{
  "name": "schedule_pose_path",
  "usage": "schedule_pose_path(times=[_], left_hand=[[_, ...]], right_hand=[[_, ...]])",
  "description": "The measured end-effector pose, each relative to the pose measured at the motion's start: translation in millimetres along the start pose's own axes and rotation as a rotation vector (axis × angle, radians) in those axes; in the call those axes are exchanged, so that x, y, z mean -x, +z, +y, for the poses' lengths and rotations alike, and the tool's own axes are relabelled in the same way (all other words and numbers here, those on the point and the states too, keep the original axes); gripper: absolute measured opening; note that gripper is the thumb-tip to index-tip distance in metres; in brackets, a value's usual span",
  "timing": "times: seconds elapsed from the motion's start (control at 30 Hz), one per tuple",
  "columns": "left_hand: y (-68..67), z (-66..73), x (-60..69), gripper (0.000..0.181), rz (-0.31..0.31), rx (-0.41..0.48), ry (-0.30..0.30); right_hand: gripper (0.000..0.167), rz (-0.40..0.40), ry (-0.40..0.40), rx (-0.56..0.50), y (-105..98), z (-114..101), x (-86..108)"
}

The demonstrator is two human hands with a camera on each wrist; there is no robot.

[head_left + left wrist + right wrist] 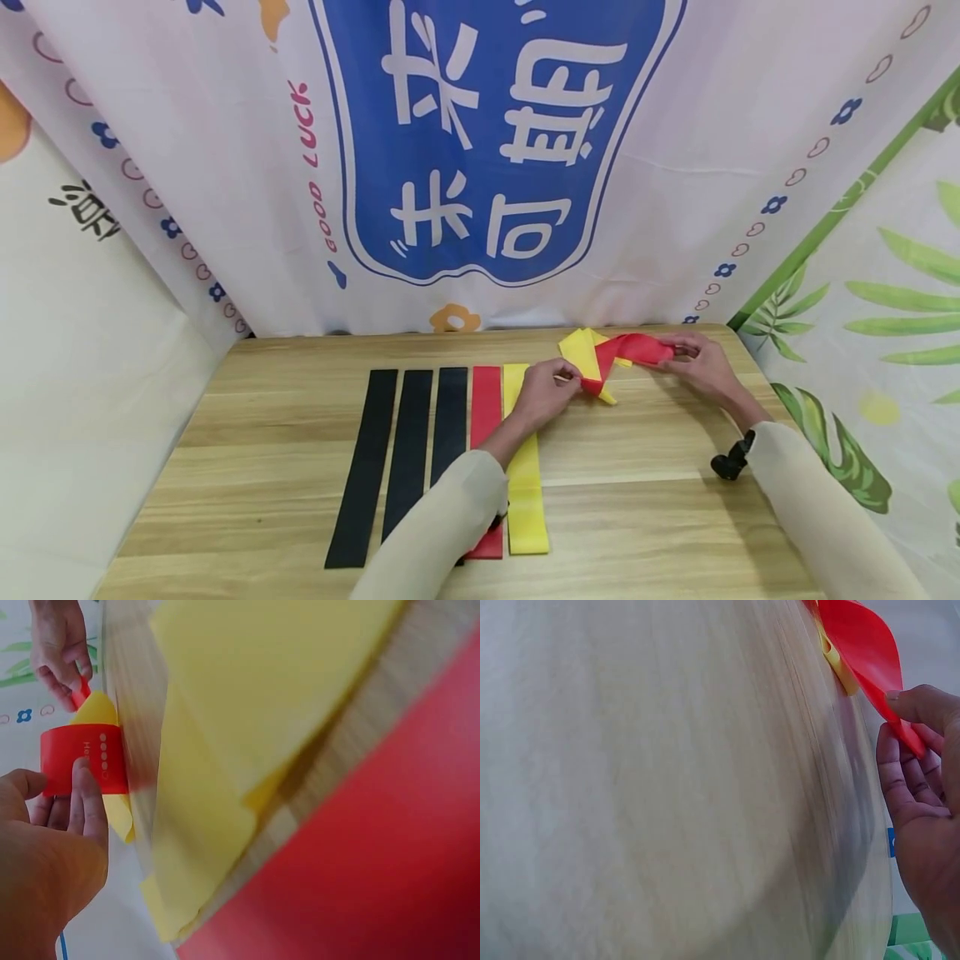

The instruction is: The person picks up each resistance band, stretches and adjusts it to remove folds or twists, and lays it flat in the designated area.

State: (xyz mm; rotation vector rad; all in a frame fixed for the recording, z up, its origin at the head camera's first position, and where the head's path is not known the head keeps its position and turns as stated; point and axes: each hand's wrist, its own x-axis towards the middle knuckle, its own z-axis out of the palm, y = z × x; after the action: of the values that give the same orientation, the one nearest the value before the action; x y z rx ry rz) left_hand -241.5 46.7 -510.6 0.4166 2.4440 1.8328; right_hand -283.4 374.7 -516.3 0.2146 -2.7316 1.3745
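Observation:
Toward the back right of the table, a red resistance band [636, 348] runs between both hands, twisted together with a crumpled yellow band [579, 350]. My left hand [549, 390] pinches the red band's left part, where pale dots and lettering show in the left wrist view, on the red band [71, 754]. The other end of the red band is pinched between thumb and fingers of my right hand [697, 365]; in the right wrist view this right hand [930, 787] grips its narrowed tip. How the two bands interlock is partly hidden.
Several flat bands lie side by side left of the hands: black bands [363, 467], a red one [486, 404] and a yellow one [528, 500], partly under my left arm. The wooden table [247, 433] meets a printed curtain [300, 275] at its back edge.

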Motion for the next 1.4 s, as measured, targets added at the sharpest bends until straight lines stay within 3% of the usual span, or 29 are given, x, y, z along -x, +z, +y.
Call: schedule_pose_path(times=[0.17,0.3,0.4,0.8,1.4], left_hand=[[-6.2,2.1,6.0,0.008,-0.088,-0.029,-0.044],[-10.0,3.4,9.1,0.017,-0.176,-0.077,-0.025],[-10.7,3.7,10.5,0.021,-0.209,-0.111,-0.003],[-1.6,4.8,12.9,0.01,-0.146,-0.093,0.058],[1.7,5.4,18.8,0.007,-0.114,-0.118,0.047]], right_hand=[[0.048,-0.001,0.005,0.009,-3.8,1.3,5.4],[0.048,0.006,0.028,0.049,-9.8,3.0,9.3],[0.048,0.011,0.032,0.062,-13.7,5.3,11.5],[0.049,0.019,0.055,0.064,-29.4,13.7,23.6],[0.042,0.068,0.02,0.062,-46.1,33.8,44.3]])
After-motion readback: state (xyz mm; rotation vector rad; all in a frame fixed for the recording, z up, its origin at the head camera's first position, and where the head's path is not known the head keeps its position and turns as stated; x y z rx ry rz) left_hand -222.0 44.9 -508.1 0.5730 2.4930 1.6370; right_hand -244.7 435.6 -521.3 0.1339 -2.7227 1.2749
